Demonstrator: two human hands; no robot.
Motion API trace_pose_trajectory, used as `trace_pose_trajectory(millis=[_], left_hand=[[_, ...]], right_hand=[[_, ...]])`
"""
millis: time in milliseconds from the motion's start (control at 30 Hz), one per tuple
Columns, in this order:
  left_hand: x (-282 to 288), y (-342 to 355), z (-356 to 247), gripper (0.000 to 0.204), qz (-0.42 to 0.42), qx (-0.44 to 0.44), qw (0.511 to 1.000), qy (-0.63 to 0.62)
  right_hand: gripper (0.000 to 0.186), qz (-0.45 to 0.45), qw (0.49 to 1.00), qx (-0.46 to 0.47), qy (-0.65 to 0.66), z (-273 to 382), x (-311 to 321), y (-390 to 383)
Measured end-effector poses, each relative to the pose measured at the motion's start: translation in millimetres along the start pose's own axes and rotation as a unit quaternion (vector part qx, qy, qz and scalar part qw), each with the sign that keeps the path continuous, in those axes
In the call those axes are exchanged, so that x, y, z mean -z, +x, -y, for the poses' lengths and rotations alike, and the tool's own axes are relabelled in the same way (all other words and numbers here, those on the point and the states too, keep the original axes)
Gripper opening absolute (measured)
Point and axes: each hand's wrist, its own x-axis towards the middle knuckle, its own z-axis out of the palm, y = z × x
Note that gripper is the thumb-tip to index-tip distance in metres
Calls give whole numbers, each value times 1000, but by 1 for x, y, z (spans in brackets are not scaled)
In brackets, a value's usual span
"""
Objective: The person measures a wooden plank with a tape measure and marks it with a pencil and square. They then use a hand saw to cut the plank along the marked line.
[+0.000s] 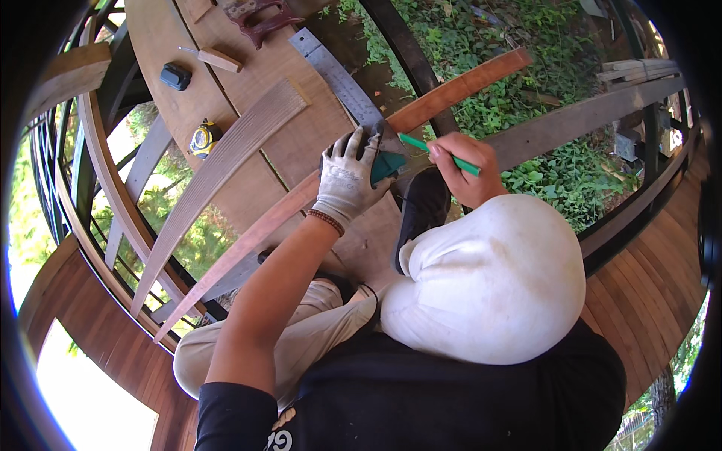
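My gloved left hand (348,173) is closed on a teal marking square (388,166), pressing it against a long reddish plank (474,80) that runs diagonally beneath it. My bare right hand (462,164) grips a green pencil (415,141), its tip at the plank beside the square. A steel framing square (331,74) lies just beyond my left hand, its lower end by my fingertips. Part of the plank is hidden under my hand and forearm.
Boards (188,68) form the work surface, bearing a loose plank (233,158), tape measure (203,138), handsaw (259,20), black case (175,76) and small wood-bodied tool (219,59). My knee (481,278) and shoe (419,207) are close below. Dark beams border plants and slatted decking (647,293).
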Motion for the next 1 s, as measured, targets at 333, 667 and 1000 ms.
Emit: trace_pose_trajectory(millis=[333, 667, 1000], left_hand=[[2, 8, 0, 86, -7, -3, 1000, -29], [21, 0, 29, 104, 25, 61, 959, -277], [31, -42, 82, 80, 145, 61, 984, -82]], right_hand=[[23, 6, 980, -199, -2, 2, 6, -6], [20, 48, 865, -362, 346, -38, -44, -12], [15, -198, 846, -333, 366, -55, 26, -15]])
